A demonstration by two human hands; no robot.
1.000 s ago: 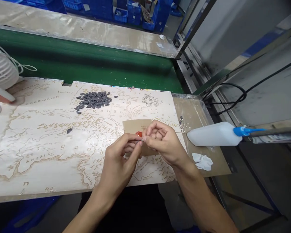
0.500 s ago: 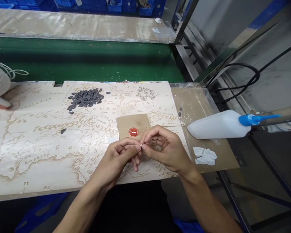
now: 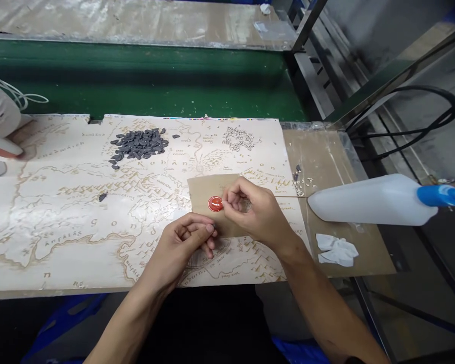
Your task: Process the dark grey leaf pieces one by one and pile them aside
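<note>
My left hand (image 3: 189, 237) is closed in a pinch, with the edge of a small dark piece (image 3: 214, 226) showing at its fingertips. My right hand (image 3: 252, 207) is pinched shut at the right edge of a round, glossy red disc (image 3: 214, 203) with a pale rim. Whatever is between those fingertips is too small to make out. The disc lies on a brown cardboard square (image 3: 202, 189), partly covered by my right hand. Beyond the hands are a heap of dark grey, flake-like pieces (image 3: 140, 144) and a scatter of tiny whitish pieces (image 3: 238, 138).
A map-printed sheet (image 3: 79, 253) covers the table. At right lie a white squeeze bottle (image 3: 367, 199) with a blue nozzle, crumpled white scraps (image 3: 336, 249) and loose bits (image 3: 299, 184). A white appliance (image 3: 0, 111) stands at left; a green strip (image 3: 147, 81) runs behind.
My right hand has parted from the left fingertips and moved up to the red disc's edge. The left hand stays low, still pinched. The view has shifted slightly.
</note>
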